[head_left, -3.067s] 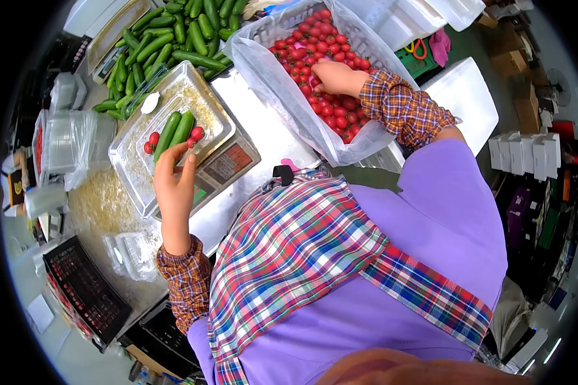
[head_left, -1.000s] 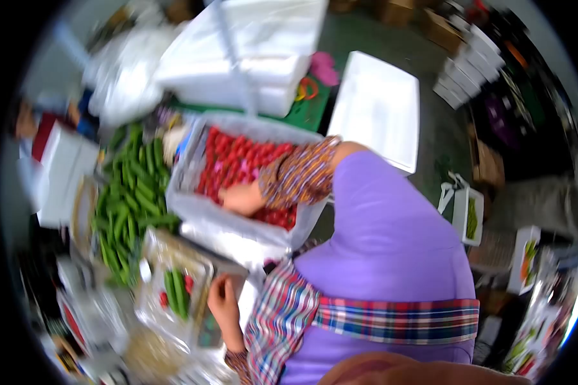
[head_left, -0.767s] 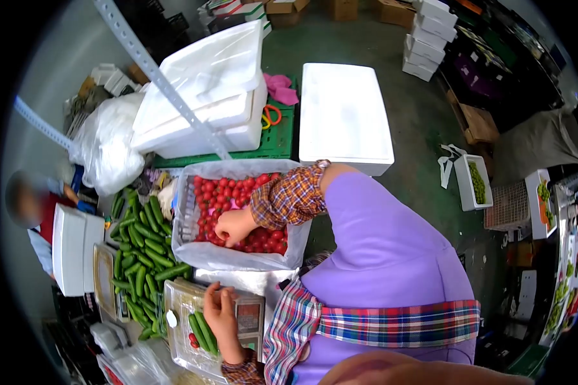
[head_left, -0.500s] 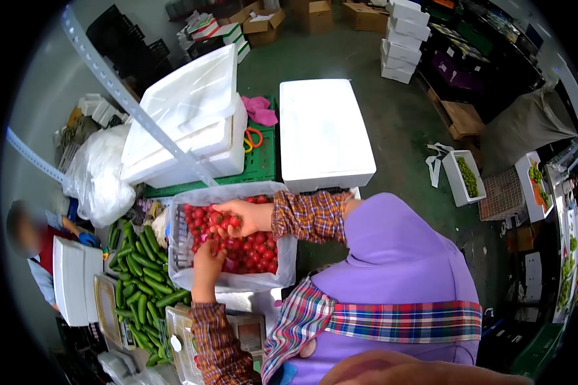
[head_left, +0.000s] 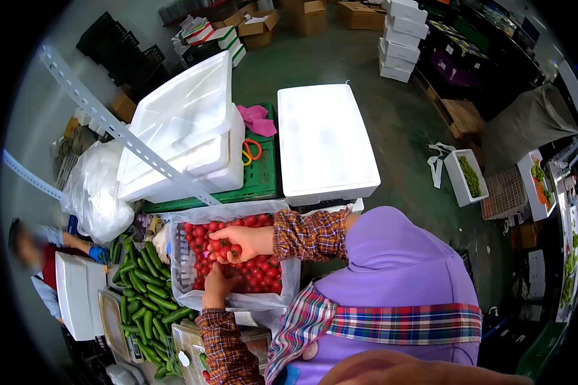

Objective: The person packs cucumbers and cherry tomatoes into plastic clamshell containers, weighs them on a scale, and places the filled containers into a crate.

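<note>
Cherry tomatoes (head_left: 258,273) fill much of a light-coloured crate (head_left: 291,285) lined with a clear plastic bag. Over the middle of the crate, my right hand (head_left: 247,240) is curled around several cherry tomatoes (head_left: 225,249), its palm facing partly up. Just below it, my left hand (head_left: 219,285) reaches down among the loose tomatoes near the crate's lower side. Its fingertips are hidden, so I cannot tell whether it grips one. Checked orange-brown sleeve covers reach to both wrists.
Many cucumbers (head_left: 149,292) lie left of the crate. White foam boxes (head_left: 327,144) stand beyond it, with scissors (head_left: 253,151) on a green crate (head_left: 263,176). A slanting metal post (head_left: 119,128) crosses the left side. Another person (head_left: 48,256) stands at the far left beside a foam box.
My left hand has moved down from beside the right hand into the tomatoes. My right hand stays closed around its tomatoes and has turned slightly. The view has shifted a little.
</note>
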A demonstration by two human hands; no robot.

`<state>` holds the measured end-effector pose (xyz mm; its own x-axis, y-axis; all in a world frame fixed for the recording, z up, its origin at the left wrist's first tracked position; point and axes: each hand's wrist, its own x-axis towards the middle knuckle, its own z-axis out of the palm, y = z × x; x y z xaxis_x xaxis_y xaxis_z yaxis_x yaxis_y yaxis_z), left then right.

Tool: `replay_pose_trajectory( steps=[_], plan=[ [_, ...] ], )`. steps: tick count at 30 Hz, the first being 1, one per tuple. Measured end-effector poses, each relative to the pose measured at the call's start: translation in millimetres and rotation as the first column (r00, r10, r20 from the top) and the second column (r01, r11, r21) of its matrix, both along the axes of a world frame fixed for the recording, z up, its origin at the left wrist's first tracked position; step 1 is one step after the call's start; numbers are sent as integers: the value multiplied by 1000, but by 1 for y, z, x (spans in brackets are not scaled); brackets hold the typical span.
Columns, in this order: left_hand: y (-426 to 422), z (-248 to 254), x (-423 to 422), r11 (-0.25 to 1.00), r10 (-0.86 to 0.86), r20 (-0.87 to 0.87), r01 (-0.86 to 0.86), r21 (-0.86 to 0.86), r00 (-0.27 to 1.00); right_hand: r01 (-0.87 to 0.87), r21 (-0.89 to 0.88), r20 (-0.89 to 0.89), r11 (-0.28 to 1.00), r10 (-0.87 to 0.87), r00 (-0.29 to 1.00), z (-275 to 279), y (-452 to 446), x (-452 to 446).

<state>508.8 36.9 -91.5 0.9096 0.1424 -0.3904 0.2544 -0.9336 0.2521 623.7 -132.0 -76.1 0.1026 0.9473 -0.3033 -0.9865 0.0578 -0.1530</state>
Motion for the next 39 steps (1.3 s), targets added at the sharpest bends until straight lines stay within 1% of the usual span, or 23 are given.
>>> replay_pose_trajectory(
  steps=[3, 6, 7, 8, 9, 10, 11, 12, 13, 14, 16, 18, 19, 21, 24, 25, 27, 30, 33, 34, 35, 37, 39],
  plan=[
    [2, -10, 3, 990, -37, -10, 35, -139, 999, -5, -25, 5, 1000, 5, 1000, 6, 3, -3],
    [5, -15, 4, 976, -161, -58, 150, -161, 985, 9, -10, 14, 1000, -8, 1000, 11, -1, -4],
    [2, -21, 5, 958, -272, 54, 275, -79, 961, -17, -5, 20, 1000, 17, 1000, 10, 0, -6],
    [4, -26, 4, 973, -229, -90, 231, 16, 969, -92, 126, -85, 988, 103, 991, -5, 8, -2],
    [7, -42, 2, 914, -400, 109, 387, 124, 910, -93, 109, 27, 990, 90, 996, -16, 13, 1],
    [10, -57, 0, 829, -550, 287, 472, 299, 784, -103, 149, -11, 983, 106, 994, -2, 4, 1],
    [13, -49, 4, 895, -445, 142, 433, 107, 884, -123, 92, -90, 988, 132, 987, 10, 0, 2],
    [14, -41, 8, 948, -315, -31, 313, -58, 949, -143, 156, -181, 977, 171, 969, 15, 0, 2],
    [16, -33, 14, 977, -183, -206, 154, -149, 961, -106, 42, -106, 994, 110, 988, 18, -3, 5],
    [12, -30, 19, 986, -139, -262, 108, -129, 955, -137, 136, -187, 981, 162, 969, 13, -4, 8],
    [-7, -23, 25, 996, -58, -407, 81, 39, 912, -102, -1, -65, 995, 102, 993, 16, -9, 4],
    [-14, -18, 37, 991, 16, -563, 62, 119, 826, -108, -18, -29, 994, 108, 994, 19, -4, 4],
    [-17, -15, 42, 990, 33, -606, 59, 131, 795, -106, -16, -28, 994, 106, 994, 20, -4, 4],
    [-19, -13, 29, 970, -95, -391, 174, 172, 915, -103, -45, -20, 994, 102, 995, 29, -7, 0],
    [-24, 2, 22, 973, -66, -329, 134, 189, 942, -126, -35, -23, 991, 126, 992, 31, -9, -2],
    [-25, 0, 17, 976, -81, -250, 127, 176, 965, -135, -26, -23, 991, 134, 991, 30, -9, -2],
    [-18, -27, 17, 979, -109, -178, 137, 153, 978, -139, -44, -24, 989, 138, 990, 30, -10, -1],
    [-20, -34, 17, 984, -96, -190, 122, 132, 977, -130, -67, -4, 989, 130, 991, 28, -11, -3],
    [-23, -22, 24, 974, -137, -339, 188, 125, 931, -147, -90, -1, 985, 148, 989, 30, -12, -4],
    [-18, -36, 32, 975, -123, -469, 194, 106, 875, -160, -89, 0, 983, 160, 987, 32, -12, -5],
    [-15, -41, 35, 975, -115, -512, 196, 107, 851, -166, -84, 0, 982, 167, 986, 32, -12, -5],
    [-18, -26, 37, 975, -97, -595, 197, 105, 798, -182, -79, -2, 980, 182, 983, 33, -12, -6],
    [-16, -22, 34, 978, -103, -524, 182, 101, 845, -190, -79, -5, 979, 190, 982, 32, -13, -6]
  ],
)
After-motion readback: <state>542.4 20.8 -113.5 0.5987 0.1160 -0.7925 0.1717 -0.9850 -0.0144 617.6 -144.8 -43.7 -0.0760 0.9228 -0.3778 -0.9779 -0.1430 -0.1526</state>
